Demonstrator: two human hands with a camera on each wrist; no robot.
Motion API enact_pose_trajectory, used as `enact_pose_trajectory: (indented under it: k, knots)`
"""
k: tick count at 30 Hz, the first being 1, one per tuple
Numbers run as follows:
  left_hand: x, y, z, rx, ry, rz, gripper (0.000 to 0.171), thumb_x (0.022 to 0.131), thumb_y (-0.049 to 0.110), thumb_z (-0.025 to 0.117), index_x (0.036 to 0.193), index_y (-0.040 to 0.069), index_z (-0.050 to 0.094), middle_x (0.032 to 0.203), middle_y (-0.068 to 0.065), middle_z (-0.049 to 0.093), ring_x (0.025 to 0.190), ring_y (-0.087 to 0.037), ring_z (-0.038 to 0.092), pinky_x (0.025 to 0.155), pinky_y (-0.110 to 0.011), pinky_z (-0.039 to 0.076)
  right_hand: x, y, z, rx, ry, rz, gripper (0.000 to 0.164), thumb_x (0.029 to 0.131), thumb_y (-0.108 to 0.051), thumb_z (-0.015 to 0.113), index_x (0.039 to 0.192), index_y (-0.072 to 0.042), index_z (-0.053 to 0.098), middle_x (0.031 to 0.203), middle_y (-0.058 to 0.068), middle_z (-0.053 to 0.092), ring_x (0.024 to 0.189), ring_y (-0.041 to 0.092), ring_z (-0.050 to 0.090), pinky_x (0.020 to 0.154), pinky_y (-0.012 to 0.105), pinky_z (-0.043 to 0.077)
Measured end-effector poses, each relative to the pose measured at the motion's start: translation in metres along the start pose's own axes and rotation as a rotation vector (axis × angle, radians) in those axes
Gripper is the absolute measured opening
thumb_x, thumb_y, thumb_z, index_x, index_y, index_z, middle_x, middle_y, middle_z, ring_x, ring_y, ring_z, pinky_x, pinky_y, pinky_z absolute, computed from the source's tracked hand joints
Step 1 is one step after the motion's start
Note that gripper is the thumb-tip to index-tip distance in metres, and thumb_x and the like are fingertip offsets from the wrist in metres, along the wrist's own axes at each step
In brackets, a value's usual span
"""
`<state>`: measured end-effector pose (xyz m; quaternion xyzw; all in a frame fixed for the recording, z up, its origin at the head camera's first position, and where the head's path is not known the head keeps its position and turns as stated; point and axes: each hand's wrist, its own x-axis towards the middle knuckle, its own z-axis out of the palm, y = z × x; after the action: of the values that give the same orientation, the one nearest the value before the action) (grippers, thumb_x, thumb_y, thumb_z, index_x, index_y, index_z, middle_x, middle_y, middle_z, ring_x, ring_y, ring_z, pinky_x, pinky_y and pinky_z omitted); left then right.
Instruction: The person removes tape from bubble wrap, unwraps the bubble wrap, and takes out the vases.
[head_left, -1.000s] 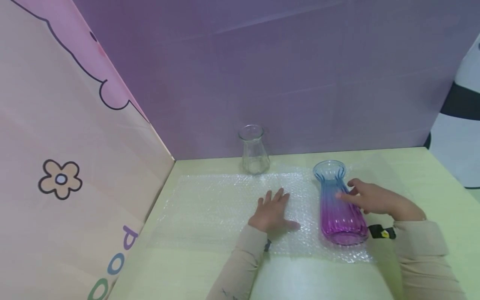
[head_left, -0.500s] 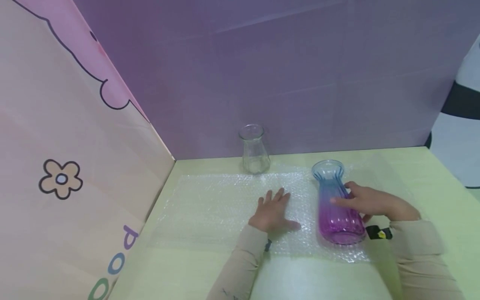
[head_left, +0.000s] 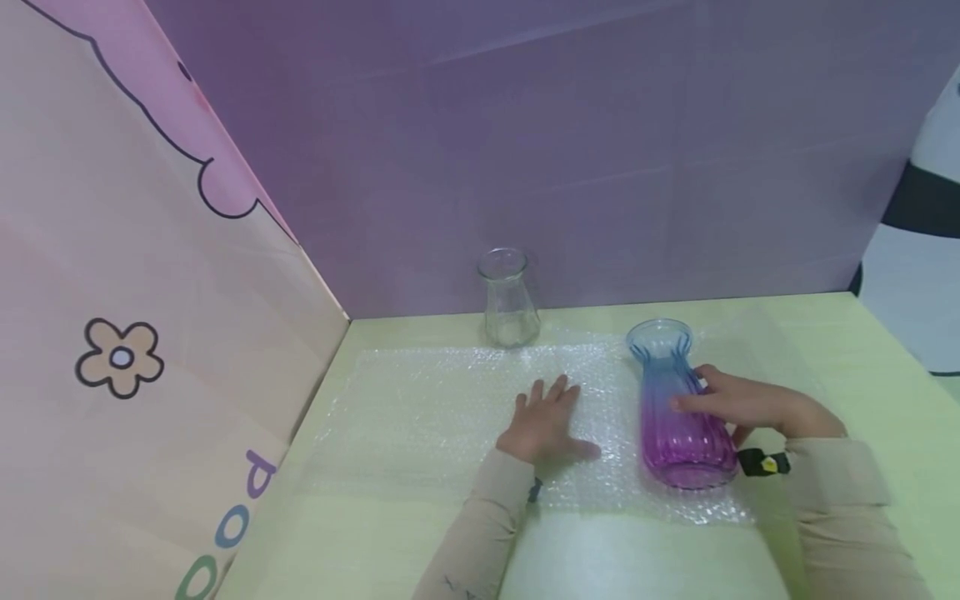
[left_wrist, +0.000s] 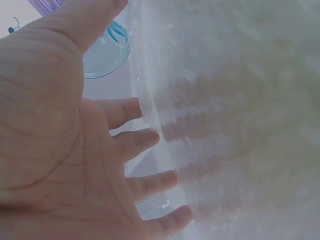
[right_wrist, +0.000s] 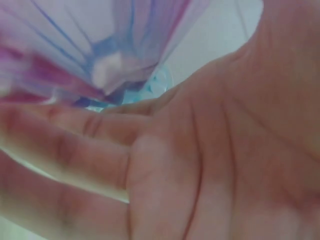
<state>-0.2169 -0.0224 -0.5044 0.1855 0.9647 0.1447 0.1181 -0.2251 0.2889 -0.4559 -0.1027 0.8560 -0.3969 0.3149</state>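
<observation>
A ribbed glass vase, blue at its flared rim and purple toward the base, is on a sheet of bubble wrap. My right hand grips it from the right, thumb across the front and fingers behind. The right wrist view shows the vase over the curled fingers. Left of it, my left hand rests palm down on the bubble wrap, fingers spread. In the left wrist view the fingertips lie at the wrap's near side, and the vase's blue rim shows beyond the thumb.
A clear glass vase stands at the back of the pale yellow table, just behind the wrap. A purple backdrop rises along the back edge, and a printed panel borders the left side.
The right hand's fingers have closed in round the coloured vase, and its thumb sits slightly lower on the glass. The left hand has stayed in place on the bubble wrap.
</observation>
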Motion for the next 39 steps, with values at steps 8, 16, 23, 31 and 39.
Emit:
enact_pose_trajectory:
  k: [8,16,23,31,39]
  knots:
    - [0.0,0.0,0.0,0.004,0.0,0.001,0.102,0.083,0.067,0.071,0.163,0.026,0.025,0.173,-0.002,0.016,0.159,-0.037,0.014,0.128,-0.06,0.014,0.001,0.0,0.0,0.013,-0.007,0.033,0.106,0.098,-0.053,0.057,0.155,0.011,-0.005,0.147,0.05,0.026,0.121,0.059,0.054,0.074,0.052,0.064]
    - [-0.001,0.0,-0.001,0.0,0.002,-0.005,0.102,0.082,0.067,0.072,0.163,0.027,0.026,0.173,0.0,0.017,0.159,-0.036,0.015,0.128,-0.06,0.015,0.003,0.004,-0.001,0.004,-0.028,0.047,0.108,0.098,-0.055,0.054,0.153,0.015,-0.008,0.149,0.051,0.02,0.129,0.065,0.043,0.08,0.055,0.063]
    - [0.001,0.001,0.0,0.008,0.006,-0.001,0.103,0.081,0.067,0.073,0.163,0.026,0.026,0.173,0.0,0.017,0.159,-0.036,0.016,0.128,-0.06,0.016,0.001,0.01,-0.004,-0.006,-0.038,0.028,0.107,0.1,-0.055,0.05,0.154,0.016,-0.009,0.153,0.05,0.015,0.132,0.065,0.04,0.083,0.052,0.063]
    - [0.001,0.001,0.001,0.005,0.012,0.003,0.102,0.081,0.067,0.073,0.163,0.027,0.026,0.173,0.0,0.017,0.159,-0.036,0.016,0.128,-0.06,0.016,0.002,0.011,-0.004,0.007,-0.028,0.015,0.103,0.1,-0.053,0.052,0.155,0.013,-0.006,0.151,0.051,0.017,0.129,0.065,0.045,0.081,0.051,0.063]
    - [-0.001,0.001,0.0,-0.002,0.012,0.003,0.103,0.082,0.067,0.073,0.163,0.026,0.025,0.173,0.0,0.017,0.159,-0.036,0.016,0.128,-0.06,0.015,0.003,0.011,-0.004,0.028,-0.022,-0.022,0.099,0.1,-0.048,0.056,0.156,0.006,-0.004,0.152,0.05,0.018,0.127,0.059,0.051,0.079,0.048,0.063]
